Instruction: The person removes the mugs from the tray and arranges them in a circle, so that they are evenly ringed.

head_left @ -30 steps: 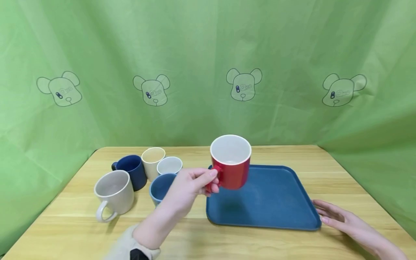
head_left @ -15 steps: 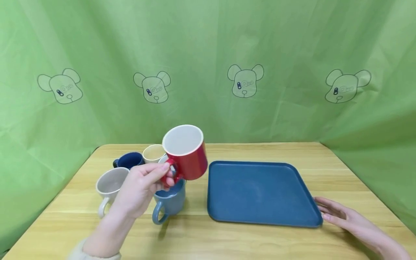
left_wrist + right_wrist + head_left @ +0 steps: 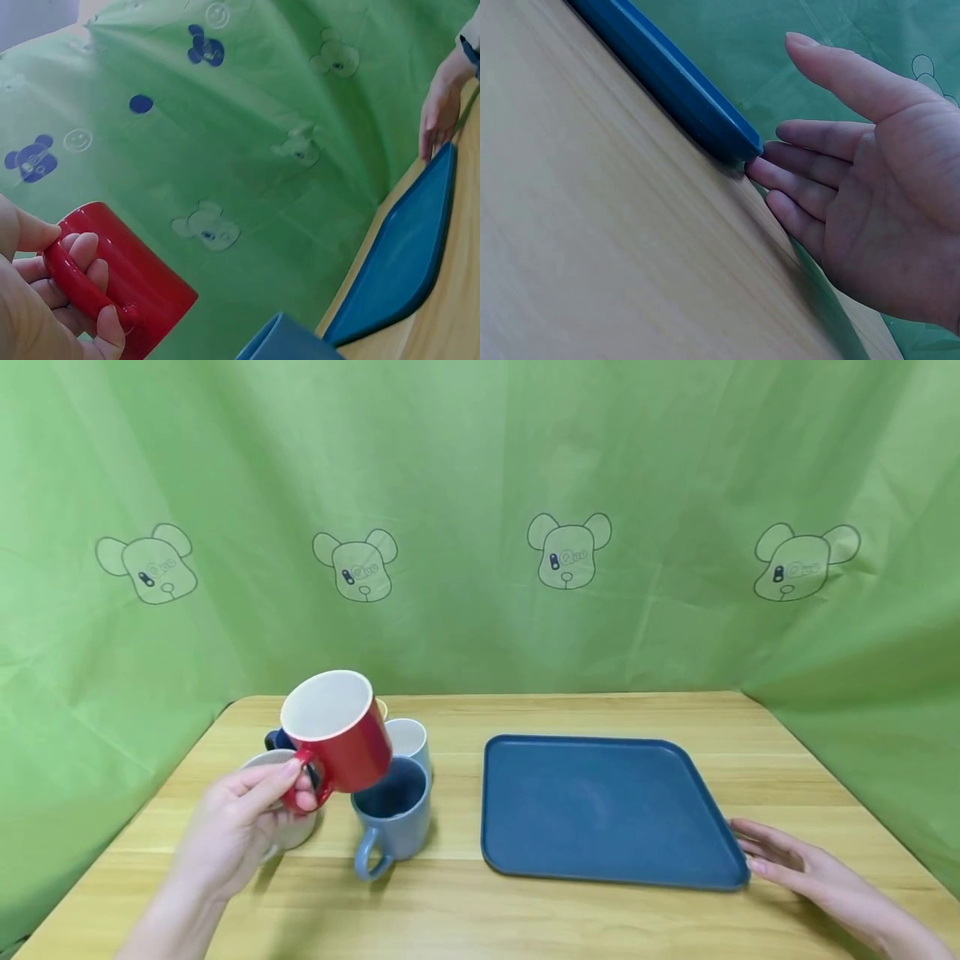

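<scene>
A red mug with a white inside hangs in the air in the head view, slightly tilted. My left hand pinches its handle between thumb and curled fingers, as the left wrist view also shows. Below and beside it stand a blue mug, a white mug and a pale grey mug, the last partly hidden by the hand. My right hand lies by the right edge of the dark blue tray. Its relaxed fingertips reach the tray's corner in the right wrist view.
Behind the red mug, a navy mug and a cream mug are mostly hidden. The wooden table stretches in front of the tray. A green curtain with printed bear heads rises behind the table.
My left hand has carried the red mug leftward, from over the tray's left edge to over the group of mugs. The right hand stays beside the tray.
</scene>
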`<state>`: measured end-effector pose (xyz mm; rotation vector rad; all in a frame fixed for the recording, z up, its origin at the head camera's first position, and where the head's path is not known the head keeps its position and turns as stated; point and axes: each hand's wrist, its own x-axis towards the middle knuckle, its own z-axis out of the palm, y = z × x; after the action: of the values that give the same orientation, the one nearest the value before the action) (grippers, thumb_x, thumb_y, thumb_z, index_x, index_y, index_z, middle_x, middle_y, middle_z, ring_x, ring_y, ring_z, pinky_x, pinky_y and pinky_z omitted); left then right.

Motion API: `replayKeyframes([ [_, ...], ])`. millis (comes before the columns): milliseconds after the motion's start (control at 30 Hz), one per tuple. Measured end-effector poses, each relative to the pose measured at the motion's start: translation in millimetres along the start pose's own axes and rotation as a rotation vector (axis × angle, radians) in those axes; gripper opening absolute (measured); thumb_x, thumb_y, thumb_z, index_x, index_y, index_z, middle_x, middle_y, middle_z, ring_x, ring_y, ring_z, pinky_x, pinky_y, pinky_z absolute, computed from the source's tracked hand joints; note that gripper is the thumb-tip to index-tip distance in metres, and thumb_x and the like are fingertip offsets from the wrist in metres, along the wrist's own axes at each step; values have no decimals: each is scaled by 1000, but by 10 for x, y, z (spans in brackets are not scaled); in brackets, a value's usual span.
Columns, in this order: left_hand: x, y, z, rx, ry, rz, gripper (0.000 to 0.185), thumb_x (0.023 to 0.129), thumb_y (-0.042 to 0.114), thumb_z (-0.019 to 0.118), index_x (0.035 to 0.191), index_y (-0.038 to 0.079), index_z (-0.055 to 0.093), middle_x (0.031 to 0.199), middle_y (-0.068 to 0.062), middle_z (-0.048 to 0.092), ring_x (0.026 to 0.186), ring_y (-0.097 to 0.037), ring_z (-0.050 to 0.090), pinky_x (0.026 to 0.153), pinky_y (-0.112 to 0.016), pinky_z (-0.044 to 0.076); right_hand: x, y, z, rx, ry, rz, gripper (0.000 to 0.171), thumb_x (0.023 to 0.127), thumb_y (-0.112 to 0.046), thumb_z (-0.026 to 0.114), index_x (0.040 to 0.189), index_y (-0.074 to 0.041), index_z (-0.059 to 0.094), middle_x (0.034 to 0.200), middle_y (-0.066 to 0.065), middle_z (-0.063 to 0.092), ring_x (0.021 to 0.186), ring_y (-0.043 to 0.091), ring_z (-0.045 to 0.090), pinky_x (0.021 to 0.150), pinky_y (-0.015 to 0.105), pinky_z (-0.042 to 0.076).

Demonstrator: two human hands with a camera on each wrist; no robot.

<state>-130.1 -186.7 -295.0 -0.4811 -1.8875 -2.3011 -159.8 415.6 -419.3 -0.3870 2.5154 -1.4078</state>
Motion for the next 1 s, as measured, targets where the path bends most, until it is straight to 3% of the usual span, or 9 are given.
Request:
replayKeyframes([
  [167,-151,-27,-184,35,10,-8,35,96,-2,41,85,8,72,75,-1,65,71,-11,62,62,-27,48,8,0,18,8,-6,21,53,100,-14,39,143,7,17,123,-35,40,110,-16,39,82,13,39],
  [333,-292,-57,-305,93,33,-68,31,97,0,42,86,4,71,76,-3,65,72,-13,61,64,-28,50,18,12,1,-9,-15,44,54,100,-16,39,144,6,16,124,-31,40,109,-17,39,80,15,41],
  [500,-403,-90,-383,143,72,-142,28,98,6,44,86,0,68,77,-3,64,75,-14,61,69,-30,51,52,4,-11,-25,-23,89,56,101,-19,39,144,6,14,140,4,40,107,-19,38,79,16,42],
  [600,-452,-125,-415,143,83,-172,28,98,7,43,86,0,67,77,-4,64,76,-16,60,70,-29,52,50,6,-11,-19,-28,70,56,101,-18,38,144,8,14,138,-3,42,106,-18,39,79,15,41],
  [733,-506,-187,-433,136,86,-213,29,98,8,43,84,1,67,75,-5,65,75,-18,60,70,-29,52,25,25,-8,-14,-9,10,53,100,-13,38,142,11,15,123,-34,39,108,-16,41,80,13,40],
  [1000,-591,-351,-482,103,77,-268,33,99,6,41,81,4,68,73,-4,65,71,-19,60,68,-28,51,25,42,-8,-22,-3,-54,50,100,-9,38,140,14,17,124,-36,38,110,-15,40,80,12,40],
])
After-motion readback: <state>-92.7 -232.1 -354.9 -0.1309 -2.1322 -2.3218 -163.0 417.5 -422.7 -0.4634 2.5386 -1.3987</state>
